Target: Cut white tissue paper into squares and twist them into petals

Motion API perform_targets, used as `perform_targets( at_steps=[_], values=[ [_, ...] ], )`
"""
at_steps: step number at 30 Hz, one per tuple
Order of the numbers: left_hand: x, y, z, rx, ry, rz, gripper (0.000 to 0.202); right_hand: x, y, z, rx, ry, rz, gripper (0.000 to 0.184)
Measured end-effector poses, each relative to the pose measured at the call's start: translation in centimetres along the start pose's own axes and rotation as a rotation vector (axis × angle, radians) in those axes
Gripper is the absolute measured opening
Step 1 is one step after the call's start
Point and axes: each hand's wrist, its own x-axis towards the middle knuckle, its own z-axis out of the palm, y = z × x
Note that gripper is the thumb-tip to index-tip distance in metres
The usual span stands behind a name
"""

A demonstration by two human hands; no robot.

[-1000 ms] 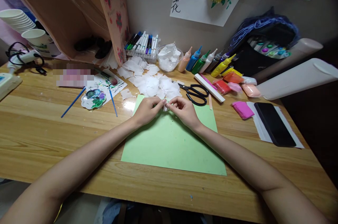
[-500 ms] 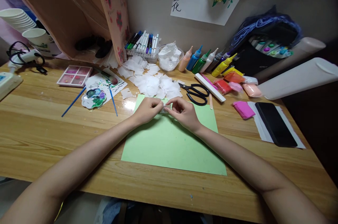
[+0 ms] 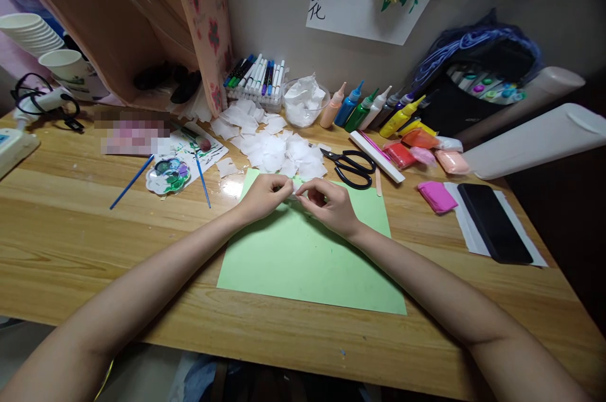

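Over the far part of a green sheet of paper [image 3: 303,269], both hands meet on a small piece of white tissue paper [image 3: 294,189]. My left hand [image 3: 265,198] pinches it from the left between thumb and forefinger. From the right, my right hand [image 3: 330,205] pinches it the same way, fingers curled. Most of the piece is hidden by the fingertips. Just beyond the hands lies a loose heap of torn white tissue paper [image 3: 279,153]. A pair of black-handled scissors [image 3: 355,168] rests to the right of the heap, near the sheet's far edge.
Bottles of coloured paint [image 3: 357,113] line the wall, beside a clear bowl [image 3: 305,115] of white tissue and a box of markers [image 3: 258,80]. Left lie a paint palette [image 3: 168,176] and brushes [image 3: 202,182]. A phone [image 3: 495,223] and pink packet [image 3: 437,197] are at right.
The fingertips have shifted very slightly around the white tissue piece. Both arms stay in nearly the same place, and the things on the table have not moved.
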Motion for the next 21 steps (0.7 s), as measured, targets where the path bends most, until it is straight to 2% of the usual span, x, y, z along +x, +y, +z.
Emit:
perform_targets(
  at_steps=[4,13,16,19,21],
  values=[
    [0.11,-0.22,-0.05,0.004,0.173,-0.030,0.038,-0.02,-0.04,-0.07,0.000,-0.002,-0.001,0.009],
    [0.08,-0.21,-0.27,0.078,0.380,-0.078,0.038,-0.19,0.28,0.15,0.033,-0.036,-0.122,0.003],
    [-0.07,-0.29,-0.36,0.117,0.490,-0.104,0.038,-0.17,0.26,0.18,0.022,-0.042,-0.118,0.002],
    [-0.17,-0.60,-0.61,0.215,0.607,-0.161,0.037,0.15,0.33,0.07,0.022,0.030,-0.058,0.003],
    [-0.16,-0.86,-0.81,0.263,0.631,-0.177,0.032,0.58,0.60,-0.13,0.034,0.092,-0.015,0.007]
  ],
)
